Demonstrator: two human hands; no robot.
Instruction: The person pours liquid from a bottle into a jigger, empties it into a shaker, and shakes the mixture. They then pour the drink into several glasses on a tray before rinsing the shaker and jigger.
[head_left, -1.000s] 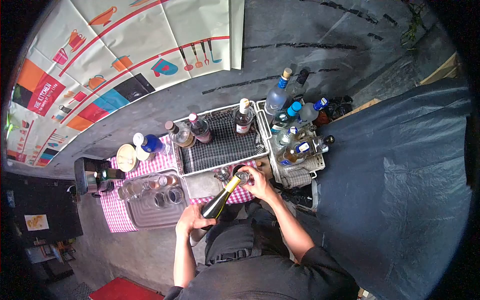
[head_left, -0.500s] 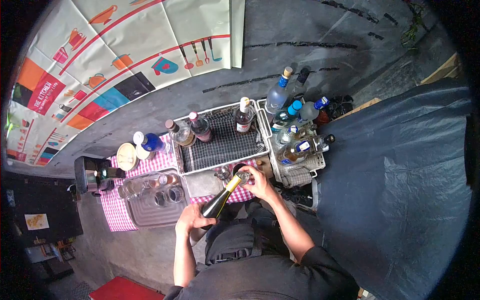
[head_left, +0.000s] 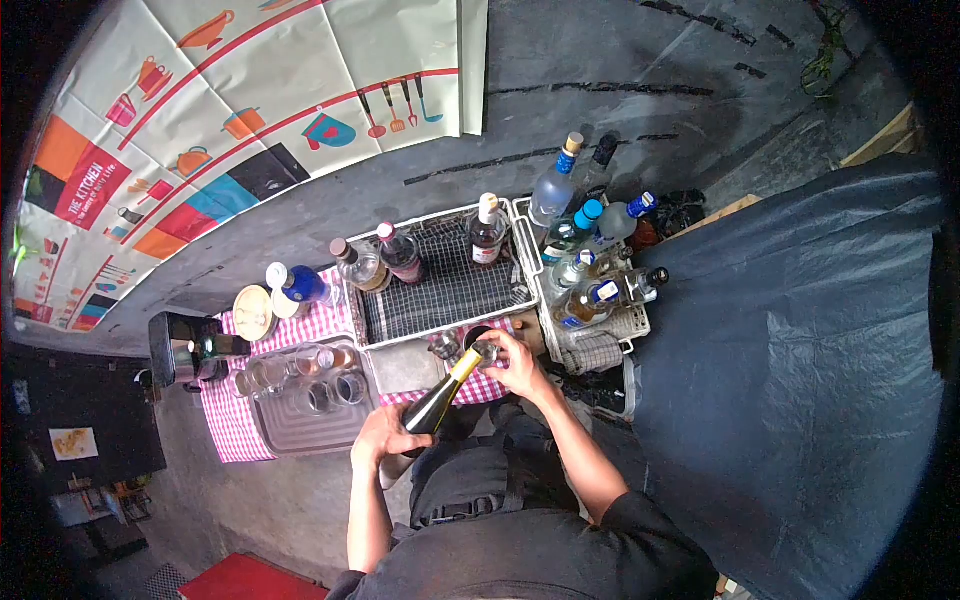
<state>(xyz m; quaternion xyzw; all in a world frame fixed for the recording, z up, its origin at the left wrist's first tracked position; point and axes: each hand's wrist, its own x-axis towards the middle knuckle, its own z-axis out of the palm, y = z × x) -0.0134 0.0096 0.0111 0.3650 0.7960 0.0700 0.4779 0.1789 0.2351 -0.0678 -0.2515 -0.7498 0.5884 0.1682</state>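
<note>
My left hand (head_left: 386, 434) is closed around the base end of a dark wine bottle (head_left: 432, 408) with a yellow neck. Tilted, the bottle points up and to the right, its mouth at the rim of a small clear glass (head_left: 487, 352). The fingers of my right hand (head_left: 521, 368) grip that glass from the right. Whether any liquid runs between the two is too small to tell. Just left of the glass, a metal jigger-like piece (head_left: 445, 346) and a dark round cup (head_left: 478, 335) stand on the checkered cloth (head_left: 490, 390).
Behind my hands is a white wire basket (head_left: 440, 325) with several bottles. Another crate (head_left: 640, 325) at right is crowded with bottles. At left, a clear tray (head_left: 305, 435) carries several glasses, near a blue bottle (head_left: 300, 284) and a black box-shaped appliance (head_left: 175, 348). A dark tarp (head_left: 790, 380) hangs at right.
</note>
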